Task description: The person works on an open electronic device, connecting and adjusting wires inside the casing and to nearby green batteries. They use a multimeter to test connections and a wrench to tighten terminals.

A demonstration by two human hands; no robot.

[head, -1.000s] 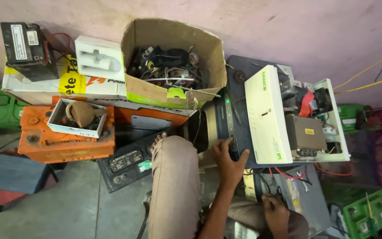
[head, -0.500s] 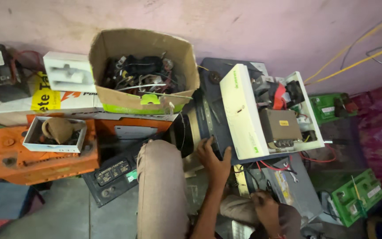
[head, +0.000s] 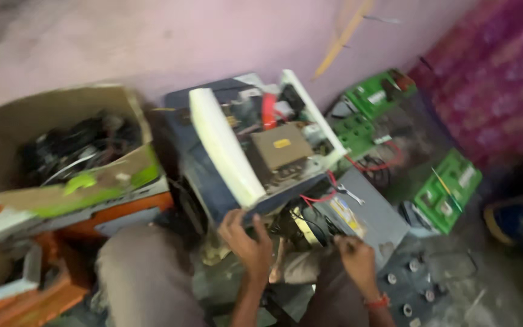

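Left hand [head: 244, 237] grasping lower edge of opened white inverter case [head: 261, 151], right hand [head: 353, 257] clenched near grey battery [head: 364, 215], cardboard box [head: 62, 151] of cables beside, pink wall [head: 152, 42] behind

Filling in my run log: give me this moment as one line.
left hand: gripping edge of opened white device | right hand: by grey box, grasp unclear | cardboard box of cables at left | view blurred

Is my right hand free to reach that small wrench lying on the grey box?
Probably yes. The right hand rests at the near edge of the grey box, and the wrench lies just beyond it on the bare top. Only thin red wires run close by; nothing covers the wrench.
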